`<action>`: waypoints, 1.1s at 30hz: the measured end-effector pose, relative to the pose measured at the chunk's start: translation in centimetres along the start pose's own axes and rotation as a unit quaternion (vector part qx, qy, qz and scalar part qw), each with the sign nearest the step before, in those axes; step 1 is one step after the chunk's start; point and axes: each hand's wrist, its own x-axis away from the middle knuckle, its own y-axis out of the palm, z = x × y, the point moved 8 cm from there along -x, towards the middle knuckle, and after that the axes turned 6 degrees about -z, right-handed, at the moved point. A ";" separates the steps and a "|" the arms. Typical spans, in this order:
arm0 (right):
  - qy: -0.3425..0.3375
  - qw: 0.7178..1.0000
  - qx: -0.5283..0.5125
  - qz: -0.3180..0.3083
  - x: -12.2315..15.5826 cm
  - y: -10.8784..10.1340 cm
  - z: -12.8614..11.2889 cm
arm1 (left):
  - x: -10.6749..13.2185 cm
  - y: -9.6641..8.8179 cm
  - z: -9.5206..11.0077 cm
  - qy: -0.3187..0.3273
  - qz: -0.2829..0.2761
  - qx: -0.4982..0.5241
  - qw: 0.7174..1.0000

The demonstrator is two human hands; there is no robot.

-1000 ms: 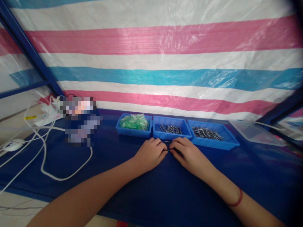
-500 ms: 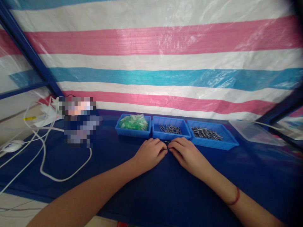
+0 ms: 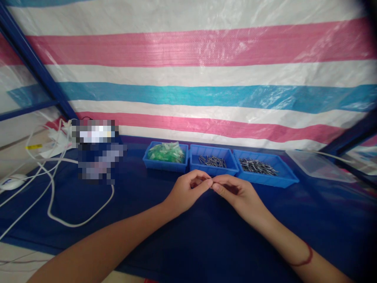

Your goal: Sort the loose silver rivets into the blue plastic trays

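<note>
My left hand [image 3: 188, 192] and my right hand [image 3: 240, 192] meet over the blue table, just in front of the middle bin [image 3: 226, 171]. Thumb and fingers of each are pinched together, and the fingertips touch. Whatever sits between them is hidden or too small to name. Short thin metal pieces [image 3: 216, 161] lie in that blue bin. To its right, another blue bin [image 3: 265, 181] holds a larger heap of thin metal pieces [image 3: 256, 166]. The left blue bin [image 3: 165, 166] contains green and clear plastic packaging [image 3: 166, 152].
White cables [image 3: 63, 224] loop across the table's left side, beside a pixelated area. A white mouse-like object [image 3: 13, 182] lies at the far left. Clear plastic [image 3: 318, 165] rests at the right. Behind the bins hangs a striped sheet [image 3: 188, 94].
Both hands have rolled so their thumbs and palms show more, and their fingertips have come together. The small dark thin piece seen between them before is now hidden.
</note>
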 end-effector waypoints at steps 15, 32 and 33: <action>0.000 0.999 0.039 -0.026 0.0 0.4 -0.2 | 0.3 -0.5 1.2 0.025 0.027 -0.069 0.997; 0.014 0.906 0.323 0.272 1.4 -11.7 -2.9 | 0.7 1.4 2.1 0.106 -0.088 -0.347 0.928; 0.033 0.883 0.360 0.299 1.8 -13.2 -2.9 | 0.7 1.5 2.1 0.105 -0.096 -0.358 0.923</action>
